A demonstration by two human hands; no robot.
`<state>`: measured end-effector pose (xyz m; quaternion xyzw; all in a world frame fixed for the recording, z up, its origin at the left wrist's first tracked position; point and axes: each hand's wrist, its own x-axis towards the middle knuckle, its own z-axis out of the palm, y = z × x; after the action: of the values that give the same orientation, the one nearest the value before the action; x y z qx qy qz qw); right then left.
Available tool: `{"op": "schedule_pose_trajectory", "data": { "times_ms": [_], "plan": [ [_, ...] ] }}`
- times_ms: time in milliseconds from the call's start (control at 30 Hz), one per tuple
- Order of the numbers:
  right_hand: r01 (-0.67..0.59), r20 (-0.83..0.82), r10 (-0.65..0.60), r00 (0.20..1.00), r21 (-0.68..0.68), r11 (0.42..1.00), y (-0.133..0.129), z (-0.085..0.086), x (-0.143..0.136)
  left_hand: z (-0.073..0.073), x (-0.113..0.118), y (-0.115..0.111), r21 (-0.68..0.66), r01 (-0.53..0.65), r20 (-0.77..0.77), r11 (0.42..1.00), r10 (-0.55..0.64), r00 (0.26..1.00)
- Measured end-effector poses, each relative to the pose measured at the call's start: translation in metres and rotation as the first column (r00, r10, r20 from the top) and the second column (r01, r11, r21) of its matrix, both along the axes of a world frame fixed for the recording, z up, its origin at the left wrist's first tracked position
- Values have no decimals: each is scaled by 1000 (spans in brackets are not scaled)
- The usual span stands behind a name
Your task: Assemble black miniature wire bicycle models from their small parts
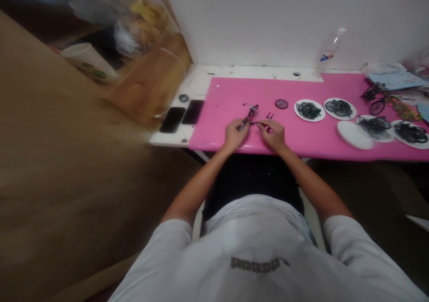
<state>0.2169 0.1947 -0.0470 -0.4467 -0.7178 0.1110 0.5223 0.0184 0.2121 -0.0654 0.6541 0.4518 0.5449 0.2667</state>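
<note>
Head view, near centre: left hand [236,134] gripping dark assembly [249,116]; right hand [274,135] pinching small piece [254,123]. Wheel [281,103], right of centre.

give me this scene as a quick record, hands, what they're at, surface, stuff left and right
left hand: the left hand holds a small dark assembly with a wheel-like round end
right hand: the right hand has its fingertips at a tiny dark piece beside the assembly; grip too small to make out
surface: pink cover on a white table
beyond right hand: loose dark wheel, lying flat
right side: white plates bearing black parts
left side: two dark phones, side by side
</note>
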Motion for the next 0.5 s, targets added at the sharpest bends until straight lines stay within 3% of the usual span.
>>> {"op": "schedule_pose_trajectory", "data": {
  "times_ms": [300, 500],
  "plan": [
    [11, -14, -11, 1000, 2, 1000, -1, -1, -1, 1, 0, -2, -29, -19, 4, 999, 19, 1000],
    [-23, -12, 25, 1000, 96, 995, -1, 0, -2, 3, 0, -3, -55, -24, 2, 998, 24, 1000]
  ]
}}
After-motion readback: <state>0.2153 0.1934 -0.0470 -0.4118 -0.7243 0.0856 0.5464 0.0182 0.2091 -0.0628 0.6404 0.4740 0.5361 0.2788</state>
